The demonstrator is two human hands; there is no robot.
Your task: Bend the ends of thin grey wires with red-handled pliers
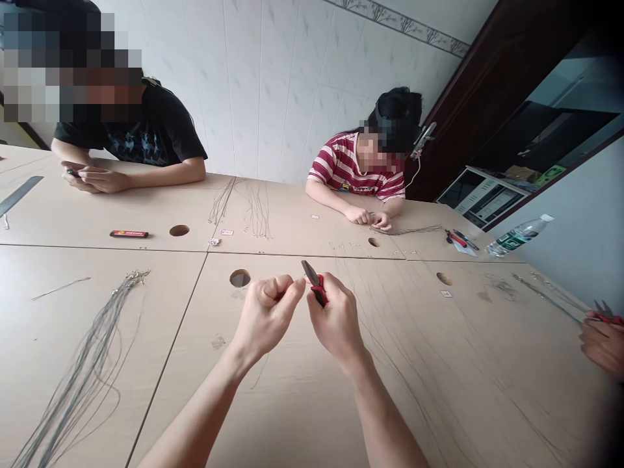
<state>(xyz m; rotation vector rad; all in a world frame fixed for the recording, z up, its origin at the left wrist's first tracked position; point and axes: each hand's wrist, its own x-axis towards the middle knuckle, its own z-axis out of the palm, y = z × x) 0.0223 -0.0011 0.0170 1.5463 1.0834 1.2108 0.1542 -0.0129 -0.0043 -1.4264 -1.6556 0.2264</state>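
My right hand [336, 318] is closed around the red handles of a pair of pliers [312, 278], whose dark jaws point up and left. Beside it, my left hand [266, 315] is curled shut with thumb and forefinger pinched together at the pliers' jaws. A thin cord [260, 370] trails from under the left wrist; its end in the fingers is too small to make out. To the left lies a bundle of thin grey cords [100, 338] with metal ends. Many fine loose cords [390, 344] stretch over the table to the right.
Opposite sit a person in black [156, 130] and a person in a striped shirt [336, 162] handling cords. At right, another person's hand [602, 341] holds red-handled pliers. A water bottle [519, 235], a red-and-black box [129, 234] and cable holes [240, 278] are on the table [292, 422].
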